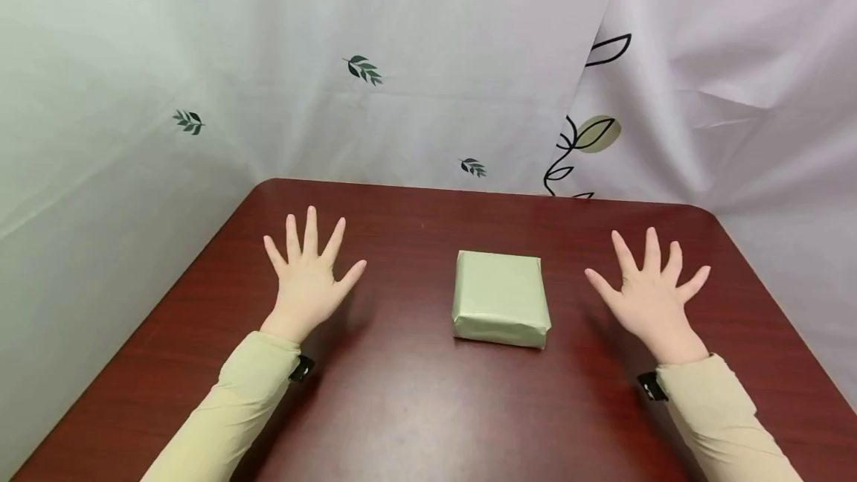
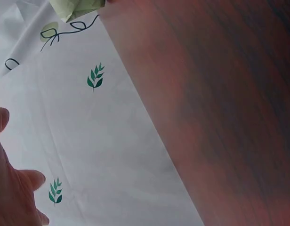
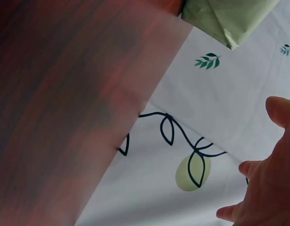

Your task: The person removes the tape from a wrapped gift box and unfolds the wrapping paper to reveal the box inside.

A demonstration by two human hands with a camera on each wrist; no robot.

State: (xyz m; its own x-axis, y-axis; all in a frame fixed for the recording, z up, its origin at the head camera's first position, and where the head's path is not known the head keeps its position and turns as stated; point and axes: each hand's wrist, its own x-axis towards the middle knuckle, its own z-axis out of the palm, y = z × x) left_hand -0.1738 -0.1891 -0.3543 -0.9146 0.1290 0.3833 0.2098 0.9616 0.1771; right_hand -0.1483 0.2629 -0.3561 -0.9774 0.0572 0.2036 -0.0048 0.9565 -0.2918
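Observation:
A square package (image 1: 502,292) wrapped in pale green paper lies on the dark red wooden table, right of centre in the head view. Off to its left, the left hand (image 1: 308,281) is spread wide with straight fingers and holds nothing. The right hand (image 1: 649,296) is spread the same way to the right of the package, apart from it and nearer to it than the left hand. In the left wrist view the package (image 2: 76,7) shows at the top edge; a corner of the package (image 3: 227,21) appears at the top of the right wrist view.
The table (image 1: 402,407) has a dark red wood grain and rounded far corners. White fabric (image 1: 415,117) with printed leaves hangs behind it and along both sides. Both sleeves are pale, with a small black device (image 1: 302,368) at the left wrist and another black device (image 1: 652,386) at the right.

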